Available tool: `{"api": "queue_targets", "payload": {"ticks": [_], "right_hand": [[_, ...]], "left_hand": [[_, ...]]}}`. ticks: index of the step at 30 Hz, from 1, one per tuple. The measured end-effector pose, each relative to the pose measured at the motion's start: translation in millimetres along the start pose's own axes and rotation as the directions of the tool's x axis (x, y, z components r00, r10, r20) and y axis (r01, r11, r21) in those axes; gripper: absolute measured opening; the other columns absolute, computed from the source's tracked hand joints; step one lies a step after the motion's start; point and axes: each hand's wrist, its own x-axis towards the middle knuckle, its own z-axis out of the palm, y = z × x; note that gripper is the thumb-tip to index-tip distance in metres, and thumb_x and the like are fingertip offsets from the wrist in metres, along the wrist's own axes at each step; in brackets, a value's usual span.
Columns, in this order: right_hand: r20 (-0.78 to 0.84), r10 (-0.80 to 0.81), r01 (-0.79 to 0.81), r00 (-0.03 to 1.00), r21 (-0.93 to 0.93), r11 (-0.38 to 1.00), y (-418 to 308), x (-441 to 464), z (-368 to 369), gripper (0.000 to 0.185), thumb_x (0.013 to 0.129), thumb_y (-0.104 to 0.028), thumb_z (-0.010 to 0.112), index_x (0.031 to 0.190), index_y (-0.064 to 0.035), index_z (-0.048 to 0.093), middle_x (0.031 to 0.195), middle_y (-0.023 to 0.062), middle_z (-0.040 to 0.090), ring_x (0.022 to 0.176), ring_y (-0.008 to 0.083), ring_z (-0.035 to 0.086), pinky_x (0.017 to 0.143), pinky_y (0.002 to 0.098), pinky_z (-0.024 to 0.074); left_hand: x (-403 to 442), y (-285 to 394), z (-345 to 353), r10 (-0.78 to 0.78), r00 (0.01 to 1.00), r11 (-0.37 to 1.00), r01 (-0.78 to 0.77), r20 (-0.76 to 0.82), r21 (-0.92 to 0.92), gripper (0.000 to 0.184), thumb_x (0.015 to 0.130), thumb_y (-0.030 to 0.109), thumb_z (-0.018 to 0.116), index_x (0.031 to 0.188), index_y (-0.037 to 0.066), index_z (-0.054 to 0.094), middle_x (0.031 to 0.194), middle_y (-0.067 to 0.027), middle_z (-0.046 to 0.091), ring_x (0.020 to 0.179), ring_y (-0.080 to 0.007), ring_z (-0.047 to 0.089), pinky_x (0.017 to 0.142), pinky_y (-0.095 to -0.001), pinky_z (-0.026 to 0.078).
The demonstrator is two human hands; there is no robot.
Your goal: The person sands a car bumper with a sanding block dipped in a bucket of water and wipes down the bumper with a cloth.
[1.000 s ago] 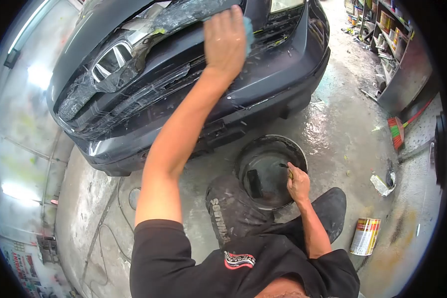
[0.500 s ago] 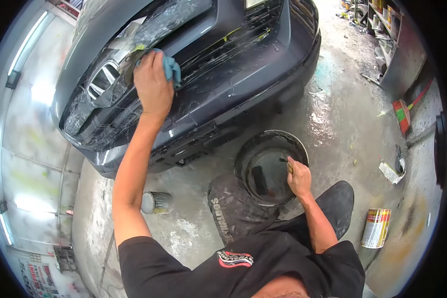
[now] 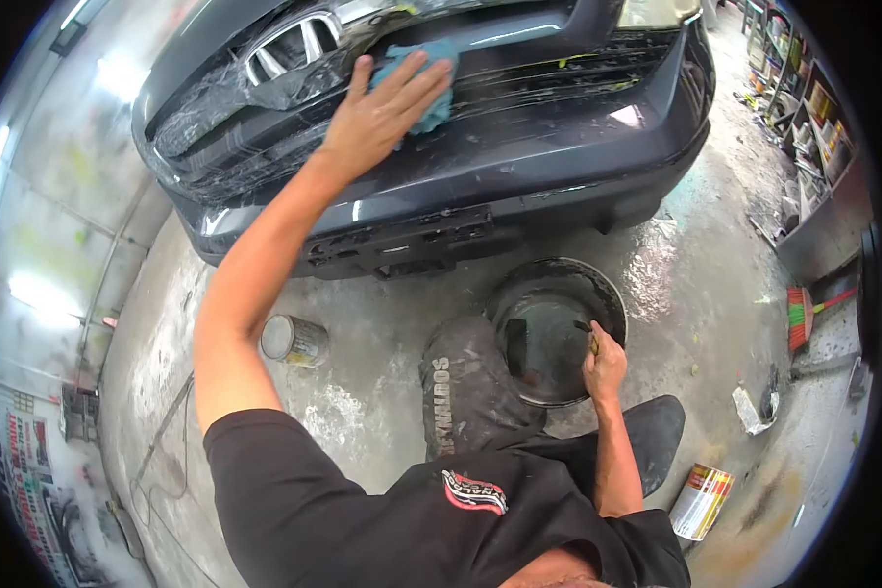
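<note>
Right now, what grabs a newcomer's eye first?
First the dark car across the top, the left hand spread over a blue cloth against it. Then the round basin below, the right hand gripping a small object at its right edge. Last, the red-and-green broom at far right.

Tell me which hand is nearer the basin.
Right. The right hand is at the rim of the basin; the left hand is farther forward, on a blue cloth against the car.

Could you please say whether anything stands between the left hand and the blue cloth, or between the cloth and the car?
Nothing visible does: the left hand lies flat on the blue cloth against the car; the cloth's underside is hidden.
</note>
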Motion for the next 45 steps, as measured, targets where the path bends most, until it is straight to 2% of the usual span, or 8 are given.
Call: {"api": "queue_targets", "payload": {"ticks": [5,8,13,16,26,34,42,45], "right_hand": [[0.031,0.018,-0.016,0.999,-0.055,0.998,5.3,-0.7,3.8,0.051,0.079,0.005,0.063,0.129,-0.0036,0.069,0.103,0.0216,0.074,0.095,0.0409,0.071,0.086,0.0479,0.0554],[0.065,0.029,-0.027,0.997,-0.04,0.999,4.7,2.3,3.7,0.051,0.08,0.005,0.062,0.129,-0.0038,0.069,0.104,0.0221,0.074,0.094,0.041,0.072,0.085,0.0472,0.0556],[0.087,0.067,-0.057,0.994,-0.113,0.992,0.6,3.8,1.1,0.045,0.085,0.003,0.061,0.129,-0.0038,0.069,0.106,0.0215,0.075,0.094,0.0416,0.072,0.084,0.0475,0.056],[0.105,0.091,-0.078,0.99,-0.119,0.99,-0.1,5.6,4.8,0.042,0.087,0.001,0.061,0.128,-0.0036,0.07,0.108,0.0217,0.075,0.094,0.042,0.072,0.085,0.0476,0.0564],[0.183,0.089,-0.046,0.979,-0.225,0.973,-4.2,6.4,2.9,0.039,0.091,-0.001,0.059,0.129,-0.0028,0.069,0.113,0.0235,0.075,0.098,0.0428,0.073,0.086,0.0478,0.0568],[0.138,0.059,-0.032,0.989,-0.19,0.981,0.1,5.2,5.6,0.038,0.091,-0.001,0.06,0.128,-0.0026,0.069,0.112,0.0251,0.074,0.098,0.0443,0.072,0.086,0.0489,0.0566],[0.145,0.077,-0.046,0.987,-0.202,0.978,3.0,4.4,6.3,0.036,0.092,-0.002,0.06,0.127,-0.003,0.069,0.109,0.0258,0.074,0.097,0.0448,0.072,0.083,0.0496,0.0562],[0.151,0.065,-0.033,0.986,-0.205,0.978,2.4,5.0,4.7,0.036,0.092,-0.002,0.06,0.127,-0.0018,0.069,0.109,0.026,0.074,0.097,0.0448,0.072,0.084,0.0489,0.0565]], "left_hand": [[-112.4,-50.9,33.3,0.059,0.998,0.996,-0.059,0.008,-0.062,0.081,0.087,0.007,0.06,0.164,0.021,0.04,0.172,0.0044,0.032,0.161,-0.0195,0.024,0.127,-0.0676,0.003],[-170.8,-72.7,36.5,-0.029,0.982,0.992,0.052,0.185,-0.117,0.074,0.092,0.009,0.056,0.163,0.023,0.041,0.173,0.0071,0.029,0.161,-0.0216,0.025,0.126,-0.0646,0.018],[-221.1,-81.9,45.9,-0.575,0.818,0.736,0.509,-0.014,-0.447,0.072,0.086,0.002,0.063,0.157,0.004,0.045,0.167,-0.0216,0.036,0.156,-0.0388,0.03,0.124,-0.0604,0.025],[-188.2,-58.1,39.9,-0.771,0.632,0.572,0.632,-0.08,-0.522,0.064,0.087,0.005,0.065,0.15,0.002,0.051,0.154,-0.0226,0.049,0.144,-0.0423,0.044,0.122,-0.059,0.027],[-188.3,-70.4,56.0,-0.721,0.663,0.671,0.597,-0.201,-0.439,0.056,0.086,0.019,0.075,0.14,0.014,0.062,0.141,-0.0074,0.063,0.135,-0.0276,0.054,0.121,-0.0573,0.025],[-282.1,-120.8,70.2,-0.786,0.599,0.606,0.696,-0.153,-0.385,0.049,0.091,0.008,0.066,0.14,0.007,0.061,0.142,-0.0138,0.062,0.138,-0.0398,0.052,0.12,-0.053,0.032],[-232.1,-76.4,85.7,-0.991,0.032,0.111,0.744,-0.13,-0.658,0.052,0.109,0.017,0.046,0.155,-0.007,0.041,0.163,-0.0295,0.037,0.154,-0.0496,0.029,0.128,-0.0512,0.021],[-260.1,-122.6,107.6,-0.994,-0.112,-0.094,0.788,0.009,-0.609,0.053,0.11,0.028,0.041,0.149,-0.009,0.049,0.153,-0.0331,0.049,0.145,-0.0485,0.044,0.122,-0.0491,0.033]]}}
